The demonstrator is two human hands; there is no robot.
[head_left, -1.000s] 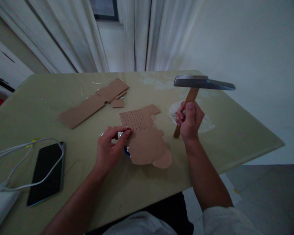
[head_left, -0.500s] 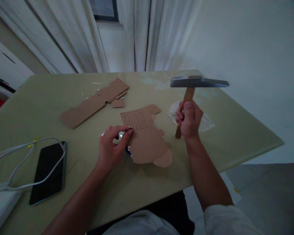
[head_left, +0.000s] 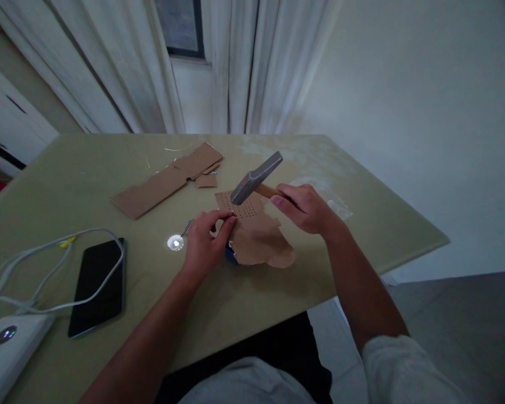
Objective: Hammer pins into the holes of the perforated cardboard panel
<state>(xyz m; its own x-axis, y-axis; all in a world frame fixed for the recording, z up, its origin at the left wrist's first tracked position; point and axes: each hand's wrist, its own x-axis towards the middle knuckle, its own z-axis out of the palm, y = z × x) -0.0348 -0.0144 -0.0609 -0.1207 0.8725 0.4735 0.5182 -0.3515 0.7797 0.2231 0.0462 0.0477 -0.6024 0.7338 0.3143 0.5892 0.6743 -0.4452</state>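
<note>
My right hand [head_left: 305, 209] grips the wooden handle of a hammer [head_left: 256, 178], whose steel head is tilted down over a piece of brown cardboard [head_left: 258, 241] dotted with a grid of small holes. My left hand [head_left: 206, 244] is pinched at the left edge of that cardboard, fingertips close under the hammer head; what they pinch is too small to see. A blue object peeks out under the cardboard beside the left hand. A small shiny round lid [head_left: 175, 242] with thin metal pieces beside it lies left of the hand.
The olive table [head_left: 88, 174] also bears longer cardboard strips [head_left: 168, 178] at the back, a black phone [head_left: 99, 286] crossed by a white cable [head_left: 33, 264], a white device [head_left: 8, 350] at the near left, and a clear plastic sheet [head_left: 332, 196] on the right. Curtains hang behind.
The hammer has swung from upright on the right down and leftward to just over the perforated cardboard. The left hand stays pinched at the cardboard's edge; the shiny lid now shows.
</note>
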